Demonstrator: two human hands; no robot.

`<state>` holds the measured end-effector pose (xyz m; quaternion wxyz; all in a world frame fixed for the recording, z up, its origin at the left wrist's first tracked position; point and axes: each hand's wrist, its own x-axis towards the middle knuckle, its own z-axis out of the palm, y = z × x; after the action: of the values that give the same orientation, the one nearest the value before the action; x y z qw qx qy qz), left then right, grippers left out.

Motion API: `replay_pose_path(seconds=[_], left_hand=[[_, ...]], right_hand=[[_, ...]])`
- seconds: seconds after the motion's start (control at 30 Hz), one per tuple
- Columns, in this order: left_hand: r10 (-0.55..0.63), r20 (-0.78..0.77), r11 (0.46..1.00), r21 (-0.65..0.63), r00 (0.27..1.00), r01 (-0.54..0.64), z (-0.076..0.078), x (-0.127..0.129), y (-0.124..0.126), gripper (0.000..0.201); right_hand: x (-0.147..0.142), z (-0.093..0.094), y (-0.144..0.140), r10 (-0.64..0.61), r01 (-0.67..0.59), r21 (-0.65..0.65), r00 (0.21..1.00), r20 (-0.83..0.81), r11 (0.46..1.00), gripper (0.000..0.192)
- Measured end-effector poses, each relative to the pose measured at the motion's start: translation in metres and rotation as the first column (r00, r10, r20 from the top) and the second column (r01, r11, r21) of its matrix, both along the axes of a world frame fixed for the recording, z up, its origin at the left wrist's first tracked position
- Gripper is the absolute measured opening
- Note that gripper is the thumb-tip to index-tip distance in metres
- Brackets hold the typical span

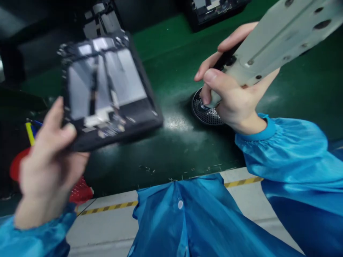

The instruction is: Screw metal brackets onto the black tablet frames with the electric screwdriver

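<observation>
In the head view my left hand (50, 153) grips the lower left corner of an opened tablet (120, 76), thumb on its edge. The tablet is held tilted above the green work surface, its inside showing silver battery areas, dark ribbon cables and small boards; motion blurs it. My right hand (235, 92) is closed around the narrow end of a long pale grey-green tool (284, 39) with screw holes along its body. Below its fingers is a round dish with a perforated metal top (206, 112), partly hidden by the hand. Whether the tool's tip touches the dish I cannot tell.
More opened devices lie at the back, one behind the tablet (108, 21) and one at the top (211, 9). A red round object (18, 164) and red dotted material (81, 189) are at left. Small scraps (147, 168) lie near the green surface's front edge.
</observation>
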<state>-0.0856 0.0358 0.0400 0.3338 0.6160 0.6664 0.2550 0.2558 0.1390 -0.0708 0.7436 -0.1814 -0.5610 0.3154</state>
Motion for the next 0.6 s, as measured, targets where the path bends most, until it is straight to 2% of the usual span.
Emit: replay_pose_path(seconds=[0.07,0.13,0.23,0.3,0.37,0.43,0.5,0.57,0.6], left_hand=[[0.092,0.319,0.991,-0.124,0.943,-0.055,-0.018,0.027,-0.030,0.071],[0.099,0.505,0.981,-0.192,0.858,-0.001,-0.041,0.041,-0.045,0.083],[0.021,0.573,0.978,-0.183,0.819,0.103,-0.073,0.051,-0.053,0.091],[0.006,0.547,0.971,-0.204,0.837,0.126,-0.084,0.056,-0.055,0.099],[-0.011,0.459,0.956,-0.257,0.889,0.145,-0.086,0.058,-0.055,0.107],[-0.087,0.278,0.954,-0.253,0.956,0.160,-0.077,0.055,-0.048,0.108],[-0.189,-0.006,0.967,-0.173,0.982,0.185,-0.063,0.048,-0.035,0.086],[-0.217,-0.273,0.976,-0.069,0.937,0.206,-0.048,0.038,-0.015,0.059],[-0.202,-0.368,0.977,-0.016,0.907,0.211,-0.043,0.032,-0.003,0.053]], right_hand=[[0.000,0.007,0.000,0.047,-0.046,-0.011,0.997,0.054,0.999,0.030],[0.004,0.014,0.000,0.050,-0.054,0.048,0.996,0.078,0.997,0.031],[0.014,0.018,-0.002,-0.058,0.046,0.132,0.994,0.092,0.990,0.029],[0.021,0.016,-0.003,-0.129,0.107,0.161,0.983,0.134,0.981,0.030],[0.027,0.011,-0.002,-0.164,0.137,0.174,0.975,0.152,0.975,0.030],[0.031,0.006,-0.001,-0.178,0.160,0.150,0.978,0.111,0.976,0.027],[0.033,0.003,-0.001,-0.200,0.193,0.091,0.977,0.074,0.977,0.030],[0.034,0.002,-0.004,-0.236,0.234,0.032,0.966,0.102,0.972,0.045],[0.035,0.003,-0.007,-0.249,0.255,-0.023,0.957,0.148,0.967,0.053]])
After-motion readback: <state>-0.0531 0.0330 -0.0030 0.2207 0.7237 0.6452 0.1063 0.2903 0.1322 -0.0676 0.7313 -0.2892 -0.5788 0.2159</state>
